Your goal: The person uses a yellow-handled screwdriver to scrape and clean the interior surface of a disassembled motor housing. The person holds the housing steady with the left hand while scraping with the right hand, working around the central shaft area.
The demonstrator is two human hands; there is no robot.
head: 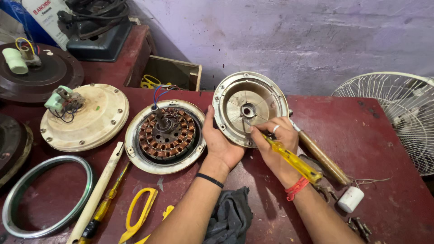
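Surface: dark red worn workbench (370,135), set against a purple plastered wall (294,40); its front edge is cut off by the frame.
Left hand: left hand (221,140) is seen with fingers curled round the lower-left rim of the round cream metal motor cover (235,97), which is propped tilted on the bench centre; fingertips are hidden behind the rim.
Right hand: right hand (275,138) is closed narrowly around the yellow translucent-handled screwdriver (294,161); its blade is partly hidden by the fingers, and the tip is hard to make out near the cover's hub.
Beside the cover: copper-wound stator in a cream round housing (165,135) is seen just left of the left hand.
Partly hidden: wooden-handled tool (323,158) is covered behind the right hand; dark grey rag (230,217) is overlapped by the forearms.
Cut off: yellow-handled scissors (138,214) and white wire fan guard (402,113) are cropped by the frame edges.
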